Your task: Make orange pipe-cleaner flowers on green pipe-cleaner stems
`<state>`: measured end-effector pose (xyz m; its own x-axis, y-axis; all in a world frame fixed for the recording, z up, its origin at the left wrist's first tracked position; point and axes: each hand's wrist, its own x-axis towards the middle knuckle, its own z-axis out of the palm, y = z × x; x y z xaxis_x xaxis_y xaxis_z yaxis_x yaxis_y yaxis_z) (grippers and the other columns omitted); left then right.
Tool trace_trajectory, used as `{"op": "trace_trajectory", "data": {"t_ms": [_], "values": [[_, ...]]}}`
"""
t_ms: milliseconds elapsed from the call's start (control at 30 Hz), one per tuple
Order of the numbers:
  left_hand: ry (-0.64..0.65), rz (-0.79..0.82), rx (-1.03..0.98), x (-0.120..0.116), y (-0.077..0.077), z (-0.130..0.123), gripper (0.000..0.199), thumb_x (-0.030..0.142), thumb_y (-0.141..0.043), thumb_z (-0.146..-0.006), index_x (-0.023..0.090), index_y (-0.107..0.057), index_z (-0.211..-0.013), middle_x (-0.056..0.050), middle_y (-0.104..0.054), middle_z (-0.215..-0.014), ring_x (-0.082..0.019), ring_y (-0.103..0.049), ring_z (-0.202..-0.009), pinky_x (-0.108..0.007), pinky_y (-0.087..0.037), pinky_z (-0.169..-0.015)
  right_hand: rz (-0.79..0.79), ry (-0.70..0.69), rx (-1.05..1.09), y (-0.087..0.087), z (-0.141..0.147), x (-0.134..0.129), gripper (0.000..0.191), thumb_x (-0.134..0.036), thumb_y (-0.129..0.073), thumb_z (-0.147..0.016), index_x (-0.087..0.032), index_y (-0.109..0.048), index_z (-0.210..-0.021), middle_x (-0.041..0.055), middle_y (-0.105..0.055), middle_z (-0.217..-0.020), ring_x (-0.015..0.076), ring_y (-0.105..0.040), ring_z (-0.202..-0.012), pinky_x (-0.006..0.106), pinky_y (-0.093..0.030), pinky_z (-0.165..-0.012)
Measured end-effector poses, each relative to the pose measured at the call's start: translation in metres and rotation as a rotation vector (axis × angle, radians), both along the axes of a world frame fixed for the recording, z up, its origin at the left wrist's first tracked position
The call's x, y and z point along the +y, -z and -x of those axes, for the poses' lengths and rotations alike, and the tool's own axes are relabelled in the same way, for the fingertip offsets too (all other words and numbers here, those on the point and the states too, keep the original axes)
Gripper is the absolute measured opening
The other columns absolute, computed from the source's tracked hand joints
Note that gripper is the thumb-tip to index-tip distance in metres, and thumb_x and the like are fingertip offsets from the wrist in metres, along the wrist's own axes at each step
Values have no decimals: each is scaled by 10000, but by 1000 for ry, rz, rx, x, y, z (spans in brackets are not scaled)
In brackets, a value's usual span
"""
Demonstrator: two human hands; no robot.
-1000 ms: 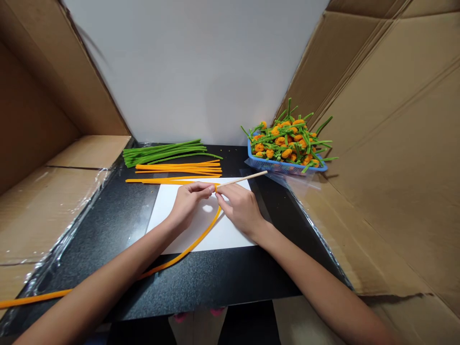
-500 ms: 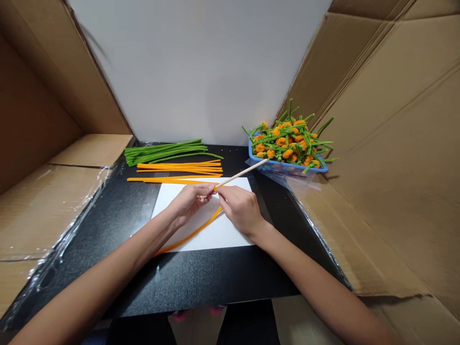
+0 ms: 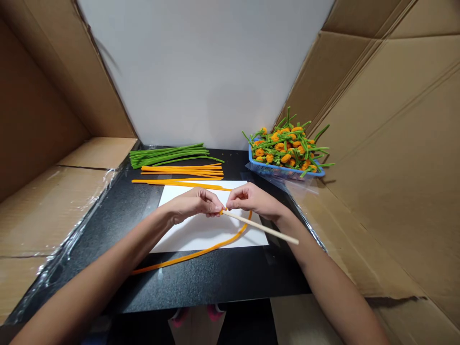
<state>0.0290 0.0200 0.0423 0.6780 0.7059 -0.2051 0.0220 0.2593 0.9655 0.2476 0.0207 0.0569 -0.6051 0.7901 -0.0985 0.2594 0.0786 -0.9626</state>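
Note:
My left hand (image 3: 201,203) pinches the near end of a thin wooden stick (image 3: 266,228), where a bit of orange pipe cleaner is wrapped round it. The stick slants down to the right, passing below my other hand. Thumb and fingers of my right hand (image 3: 255,200) are closed on the orange pipe cleaner (image 3: 215,247) just beside the stick's end. From there its long tail curves down and back left across the white paper (image 3: 208,230) onto the black table. The exact wrap at the fingertips is partly hidden.
Green pipe cleaners (image 3: 168,155) and orange pipe cleaners (image 3: 183,170) lie in bundles at the back left. A blue basket (image 3: 287,170) heaped with small orange pumpkins on green stems (image 3: 285,146) stands at the back right. Cardboard walls (image 3: 388,143) flank the black table (image 3: 201,287).
The stick has swung from pointing up and right to pointing down and right. Both hands have come slightly nearer, and the pipe cleaner's tail now bows out further right.

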Motion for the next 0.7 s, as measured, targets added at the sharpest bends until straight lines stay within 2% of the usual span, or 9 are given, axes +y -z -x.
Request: {"op": "trace_trajectory", "data": {"t_ms": [100, 233, 300, 367, 433, 500, 533, 600, 700], "values": [[30, -128, 101, 2, -3, 0, 60, 211, -761, -662, 159, -738, -641, -48, -662, -640, -133, -542, -579, -255, -447, -556, -85, -28, -139, -11, 2, 1, 281, -407, -746, -740, -131, -736, -688, -5, -615, -613, 110, -475, -608, 244, -349, -593], [-116, -302, 159, 3, -8, -3, 102, 222, -750, -676, 139, -693, -694, -39, -656, -631, -140, -569, -571, -244, -435, -541, -335, 48, -389, -37, 12, -4, 213, -287, -677, -792, -138, -747, -657, -14, -572, -548, 102, -445, -551, 243, -277, -529], [-212, -491, 211, 0, -9, -5, 134, 227, -723, -728, 139, -706, -828, -26, -644, -638, -146, -574, -580, -237, -419, -535, -462, 109, -520, -51, 20, -12, 192, -242, -661, -810, -149, -760, -675, 7, -617, -574, 112, -479, -549, 254, -278, -533], [-297, -776, 300, -4, -8, -7, 142, 186, -658, -790, 155, -715, -917, -22, -631, -664, -150, -563, -599, -241, -400, -544, -566, 156, -641, -60, 29, -20, 178, -215, -651, -827, -162, -772, -708, 37, -670, -623, 130, -515, -556, 270, -289, -549], [-378, -1053, 370, -8, -4, -8, 158, 127, -577, -835, 166, -722, -888, -37, -620, -705, -156, -545, -631, -256, -389, -572, -623, 195, -704, -63, 36, -28, 182, -191, -624, -847, -175, -784, -763, 57, -709, -678, 148, -549, -574, 281, -306, -568], [-471, -1201, 370, -10, 2, -6, 201, 102, -528, -860, 165, -719, -855, -54, -623, -754, -164, -549, -675, -271, -404, -616, -640, 236, -679, -59, 43, -35, 207, -172, -588, -867, -186, -792, -838, 61, -737, -736, 160, -584, -606, 281, -330, -585], [-525, -1212, 349, -9, 5, -5, 202, 111, -523, -872, 165, -717, -860, -60, -635, -779, -168, -560, -697, -279, -416, -642, -641, 263, -640, -56, 45, -37, 218, -170, -576, -875, -192, -793, -877, 60, -749, -768, 164, -600, -626, 278, -345, -594], [-638, -1103, 268, -7, 12, -3, 176, 167, -546, -893, 168, -721, -877, -66, -673, -826, -175, -588, -734, -289, -439, -682, -636, 328, -536, -45, 49, -39, 229, -175, -568, -884, -198, -789, -941, 56, -761, -810, 168, -621, -653, 270, -373, -606], [-726, -698, 36, -2, 24, -3, 168, 306, -641, -866, 166, -734, -853, -51, -700, -803, -167, -595, -708, -281, -455, -661, -592, 411, -388, -27, 52, -38, 220, -207, -569, -889, -187, -781, -946, 43, -748, -753, 151, -609, -602, 250, -394, -582]]}}
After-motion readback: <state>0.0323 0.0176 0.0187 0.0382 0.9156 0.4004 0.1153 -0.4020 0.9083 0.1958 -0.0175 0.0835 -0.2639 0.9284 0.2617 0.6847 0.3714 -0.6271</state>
